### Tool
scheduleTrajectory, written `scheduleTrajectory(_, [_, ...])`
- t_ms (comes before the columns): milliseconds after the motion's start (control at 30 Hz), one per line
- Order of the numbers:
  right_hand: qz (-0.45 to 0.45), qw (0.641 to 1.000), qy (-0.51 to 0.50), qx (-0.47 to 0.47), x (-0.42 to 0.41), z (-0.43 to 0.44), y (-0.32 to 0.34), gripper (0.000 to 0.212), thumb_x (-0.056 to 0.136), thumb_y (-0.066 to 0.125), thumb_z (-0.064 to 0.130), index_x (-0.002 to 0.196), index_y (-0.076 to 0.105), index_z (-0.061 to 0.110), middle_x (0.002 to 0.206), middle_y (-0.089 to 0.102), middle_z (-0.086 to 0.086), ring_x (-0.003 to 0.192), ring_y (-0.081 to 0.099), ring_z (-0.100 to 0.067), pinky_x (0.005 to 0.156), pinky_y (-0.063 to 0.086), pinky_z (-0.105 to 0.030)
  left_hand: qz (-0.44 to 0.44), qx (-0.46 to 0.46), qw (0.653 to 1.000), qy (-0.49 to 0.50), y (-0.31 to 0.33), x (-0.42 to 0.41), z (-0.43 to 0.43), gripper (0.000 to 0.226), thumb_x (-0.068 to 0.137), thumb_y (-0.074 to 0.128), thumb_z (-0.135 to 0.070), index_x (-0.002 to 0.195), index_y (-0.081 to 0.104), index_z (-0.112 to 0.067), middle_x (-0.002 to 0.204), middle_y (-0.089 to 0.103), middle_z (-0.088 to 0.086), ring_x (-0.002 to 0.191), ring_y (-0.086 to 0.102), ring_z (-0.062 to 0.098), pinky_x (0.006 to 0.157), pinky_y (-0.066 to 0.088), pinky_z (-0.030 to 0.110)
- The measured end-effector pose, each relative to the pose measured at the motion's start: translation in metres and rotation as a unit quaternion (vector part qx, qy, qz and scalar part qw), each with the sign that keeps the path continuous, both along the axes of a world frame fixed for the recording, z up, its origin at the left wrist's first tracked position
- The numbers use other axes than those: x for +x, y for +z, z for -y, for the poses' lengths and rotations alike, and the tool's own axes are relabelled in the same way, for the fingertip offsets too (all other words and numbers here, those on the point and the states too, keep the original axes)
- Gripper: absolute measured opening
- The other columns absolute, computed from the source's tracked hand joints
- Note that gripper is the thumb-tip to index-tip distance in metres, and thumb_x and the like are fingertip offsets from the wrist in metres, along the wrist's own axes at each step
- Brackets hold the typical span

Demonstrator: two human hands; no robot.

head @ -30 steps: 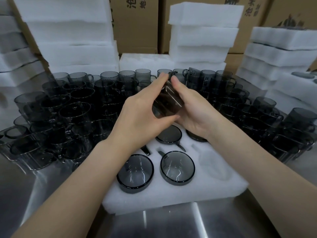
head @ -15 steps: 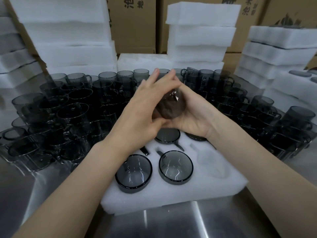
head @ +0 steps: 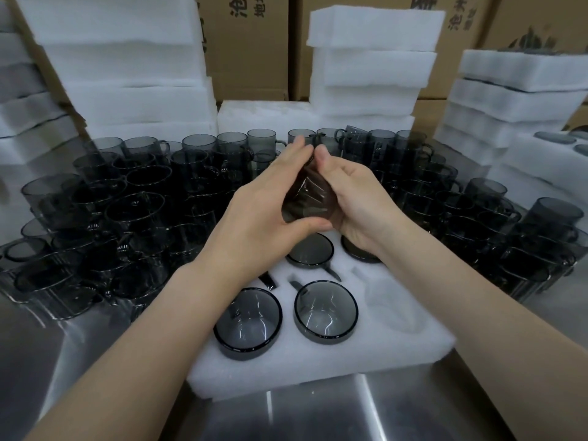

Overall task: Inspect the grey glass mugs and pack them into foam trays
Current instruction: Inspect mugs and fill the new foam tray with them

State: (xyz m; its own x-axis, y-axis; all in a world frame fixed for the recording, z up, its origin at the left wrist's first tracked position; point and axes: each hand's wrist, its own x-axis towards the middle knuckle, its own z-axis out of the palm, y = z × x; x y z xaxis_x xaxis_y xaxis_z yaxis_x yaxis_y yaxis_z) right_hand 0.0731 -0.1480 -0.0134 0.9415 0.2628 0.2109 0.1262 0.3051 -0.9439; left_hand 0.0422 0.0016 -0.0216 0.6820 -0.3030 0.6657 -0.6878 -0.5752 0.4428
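1. Left hand (head: 264, 214): the fingers (head: 288, 163) lie over the far side of a grey glass mug (head: 307, 198). The thumb is hooked under its near edge. The hand is closed round the mug.
2. Right hand (head: 359, 198): it cups the same mug from the right. The thumb stands upright at the top, just beside the left fingertips. This hand is also closed round the mug.
3. Grey glass mug: tilted and held between both hands in the air, over the far half of the foam tray (head: 318, 364). Its handle cannot be made out.
4. Foam tray: white, lying flat on the table (head: 318, 415), directly below the hands.
5. Packed mugs, four visible, each seated mouth-up in a pocket.
   - Near left (head: 248, 323).
   - Near middle (head: 326, 310).
   - Far middle (head: 310, 251).
   - Far right (head: 359, 253), partly hidden by the right wrist.
6. Pocket (head: 391, 300): mug-shaped, at the tray's near right, showing bare foam.
7. Loose mugs: grey glass, upright and crowded together on the table.
   - One group to the left of the tray (head: 127, 211).
   - One row behind it (head: 261, 141).
   - One group to the right (head: 461, 211).
8. Foam stacks: white slabs piled beyond the mugs.
   - Left (head: 127, 74).
   - Centre (head: 372, 58).
   - Right (head: 515, 100).
9. Cardboard boxes (head: 251, 43): brown with printed characters, standing behind the foam stacks.
10. Table: brushed steel, reflective along the near edge.
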Motion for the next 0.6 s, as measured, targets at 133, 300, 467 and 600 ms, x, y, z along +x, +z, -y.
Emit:
scheduleTrajectory(133, [-0.052, 0.993, 0.104, 0.019, -0.0016, 0.0001, 0.0012, 0.043, 0.104, 0.036, 0.034, 0.138, 0.049, 0.012, 0.135, 0.058, -0.016, 0.119, 0.06, -0.032, 0.092, 0.051, -0.05, 0.02, -0.022, 0.999, 0.02, -0.0024, 0.0015, -0.0009, 0.082, 0.067, 0.086, -0.012, 0.139, 0.047, -0.013, 0.149, 0.044, 0.0, 0.142, 0.03, 0.007, 0.116, 0.02, 0.016])
scheduleTrajectory(300, [-0.079, 0.983, 0.153, 0.059, -0.0048, 0.0029, 0.0029, 0.037, 0.102, 0.039, 0.019, 0.138, 0.047, 0.013, 0.122, 0.06, -0.014, 0.107, 0.063, -0.03, 0.078, 0.056, -0.045, 0.007, -0.014, 1.0, -0.008, -0.003, 0.0031, -0.0015, 0.074, 0.069, 0.085, -0.01, 0.13, 0.044, -0.016, 0.141, 0.04, -0.008, 0.142, 0.027, 0.007, 0.114, 0.017, 0.01])
scheduleTrajectory(467, [-0.061, 0.995, 0.064, 0.04, -0.0023, -0.0036, 0.0046, 0.035, 0.101, 0.047, 0.017, 0.131, 0.053, 0.001, 0.114, 0.061, -0.018, 0.109, 0.06, -0.03, 0.095, 0.05, -0.049, 0.002, 0.0, 0.998, -0.061, -0.0026, -0.0006, -0.0008, 0.058, 0.085, 0.072, -0.016, 0.128, 0.036, -0.029, 0.147, 0.037, -0.012, 0.146, 0.026, 0.006, 0.118, 0.024, 0.024])
scheduleTrajectory(600, [-0.05, 0.997, 0.06, 0.028, -0.0041, -0.0027, 0.0051, 0.027, 0.103, 0.042, 0.017, 0.123, 0.054, 0.003, 0.111, 0.06, -0.02, 0.106, 0.059, -0.032, 0.096, 0.048, -0.052, -0.006, -0.029, 0.999, -0.041, -0.0037, 0.0001, -0.0019, 0.071, 0.08, 0.076, -0.017, 0.132, 0.031, -0.034, 0.139, 0.048, -0.015, 0.133, 0.044, 0.002, 0.105, 0.036, 0.011])
